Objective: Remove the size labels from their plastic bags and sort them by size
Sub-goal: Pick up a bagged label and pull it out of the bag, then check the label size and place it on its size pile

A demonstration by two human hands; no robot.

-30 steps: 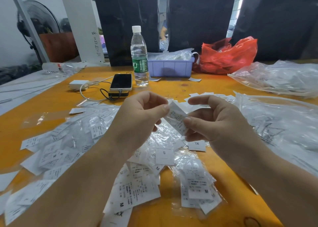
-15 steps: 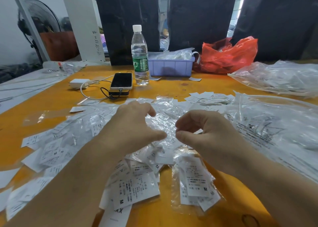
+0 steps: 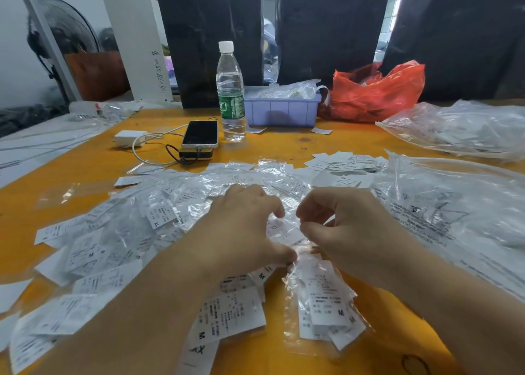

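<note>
1. Two bagged bundles of size labels lie nearest the viewer on the orange table (image 3: 284, 144): a flat stack marked M (image 3: 227, 316) under the left forearm, and a clear bag of M labels (image 3: 326, 303) just right of it, below the right hand.
2. Left hand (image 3: 241, 229) is lowered onto the pile, palm down, fingers curled; thumb tip touches crinkled plastic at the top edge of the M bag. Whether it actually pinches anything cannot be told.
3. Right hand (image 3: 349, 229) sits just beside the left, fingers curled inward, thumb and forefinger close together over the clear film. A grip cannot be confirmed here either.
4. Between the two hands, a small bagged label marked XS (image 3: 277, 228) lies on the heap, touching neither palm visibly.
5. Left of the left hand spreads a wide scatter of bagged labels (image 3: 119, 232), one reading XL (image 3: 160, 215), others M.
6. Beyond the hands, a loose stack of bare white labels (image 3: 343, 163) rests near the large clear plastic bag (image 3: 454, 204) on the right.
7. Farther back: a phone (image 3: 200, 133) on a dark power bank, a white charger (image 3: 129, 137) with cable, a water bottle (image 3: 230, 90), a lilac bin (image 3: 281, 109), a red plastic bag (image 3: 375, 93).
8. Far left, a standing fan (image 3: 61, 36).
</note>
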